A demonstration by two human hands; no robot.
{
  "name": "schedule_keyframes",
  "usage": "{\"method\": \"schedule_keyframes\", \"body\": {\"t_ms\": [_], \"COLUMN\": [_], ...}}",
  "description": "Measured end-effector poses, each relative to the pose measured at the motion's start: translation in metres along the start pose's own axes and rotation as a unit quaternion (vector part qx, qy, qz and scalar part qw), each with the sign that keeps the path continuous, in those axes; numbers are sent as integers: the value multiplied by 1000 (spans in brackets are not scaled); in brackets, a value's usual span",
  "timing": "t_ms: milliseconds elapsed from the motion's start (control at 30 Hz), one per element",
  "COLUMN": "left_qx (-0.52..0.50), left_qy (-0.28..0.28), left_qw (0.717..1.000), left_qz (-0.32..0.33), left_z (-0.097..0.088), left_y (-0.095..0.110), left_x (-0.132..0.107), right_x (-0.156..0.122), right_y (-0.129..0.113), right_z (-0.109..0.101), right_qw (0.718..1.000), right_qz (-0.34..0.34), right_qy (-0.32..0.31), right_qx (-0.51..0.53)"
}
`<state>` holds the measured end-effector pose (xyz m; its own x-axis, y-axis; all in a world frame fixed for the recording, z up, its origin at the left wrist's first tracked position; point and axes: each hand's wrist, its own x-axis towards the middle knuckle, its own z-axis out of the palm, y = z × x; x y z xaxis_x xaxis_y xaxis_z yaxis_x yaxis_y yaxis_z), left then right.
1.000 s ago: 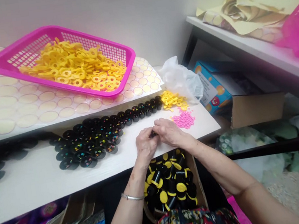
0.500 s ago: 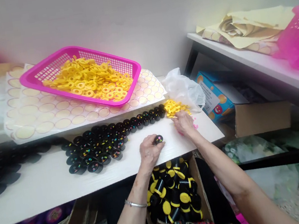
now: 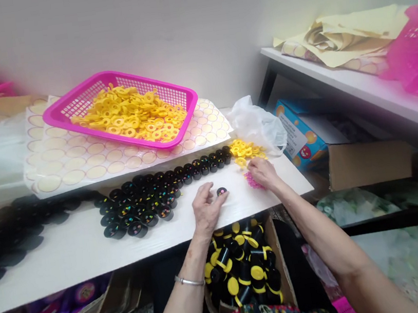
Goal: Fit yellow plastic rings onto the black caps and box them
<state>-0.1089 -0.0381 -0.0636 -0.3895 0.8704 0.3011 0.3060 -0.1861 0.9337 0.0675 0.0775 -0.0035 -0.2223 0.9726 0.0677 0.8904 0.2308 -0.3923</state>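
Observation:
A small round black cup (image 3: pixel 221 191) with small pink bits inside stands on the white table. My left hand (image 3: pixel 205 209) is beside it, fingers spread, the thumb tip at or very near the cup's rim. To the right, my right hand (image 3: pixel 263 174) has its fingers pinched together; whatever they hold is hidden. Just left of those fingertips lies a yellow ring piece (image 3: pixel 241 162), in front of a pile of yellow ring pieces (image 3: pixel 249 148). Small pink bits (image 3: pixel 252 180) lie scattered under and beside my right hand.
Rows of filled black cups (image 3: pixel 138 202) stretch leftward. Behind them, a pink basket (image 3: pixel 124 137) of yellow pieces rests on a sheet of round stickers (image 3: pixel 89 165). A plastic bag (image 3: pixel 257 124) sits at the right. Below the table edge, a box (image 3: pixel 282 260) holds yellow-lidded black containers (image 3: pixel 244 270).
My left hand has let go of the black cup and spread its fingers. My right hand has drawn back from the yellow pile, toward the pink bits. The view has shifted slightly.

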Motion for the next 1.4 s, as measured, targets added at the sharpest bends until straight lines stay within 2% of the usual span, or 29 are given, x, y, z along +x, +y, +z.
{"method": "schedule_keyframes", "body": {"t_ms": [67,133,233,300,367,500,600,700,833,933,1000,1067,1133,1233,1400], "left_qx": [-18,-49,-131,-178,-213,-284,-323,-353,-345,-306,-271,-247,-232,-211,-182], "left_qy": [50,71,21,-25,-37,-6,6,17,24,36,76,112,121,103,23], "left_qw": [999,996,987,969,948,906,886,870,880,903,916,919,920,927,944], "left_qz": [3,-12,-94,-167,-234,-313,-331,-343,-326,-299,-287,-287,-292,-293,-276], "left_z": [0,0,0,-1,-3,-6,-7,-7,-7,-8,-8,-8,-7,-4,5], "left_y": [10,24,47,61,70,76,77,78,74,67,59,50,41,32,32], "left_x": [-4,-11,-26,-35,-41,-45,-43,-40,-35,-29,-23,-16,-9,-2,4], "right_x": [-13,-31,-61,-81,-98,-118,-122,-119,-109,-97,-88,-79,-72,-67,-62], "right_y": [-4,-11,-22,-29,-36,-50,-56,-59,-60,-59,-58,-59,-60,-65,-69], "right_z": [-8,-14,-18,-20,-20,-17,-11,-4,3,6,7,6,4,1,1], "right_qw": [986,943,877,864,881,921,941,955,959,961,968,973,973,970,970], "right_qz": [21,38,22,-3,-22,-115,-188,-231,-273,-274,-250,-227,-218,-208,-190], "right_qy": [-51,-123,-224,-267,-252,-154,-90,-30,6,9,0,-21,-54,-94,-133], "right_qx": [155,308,425,427,401,340,265,181,74,28,7,-21,-50,-83,-67]}}
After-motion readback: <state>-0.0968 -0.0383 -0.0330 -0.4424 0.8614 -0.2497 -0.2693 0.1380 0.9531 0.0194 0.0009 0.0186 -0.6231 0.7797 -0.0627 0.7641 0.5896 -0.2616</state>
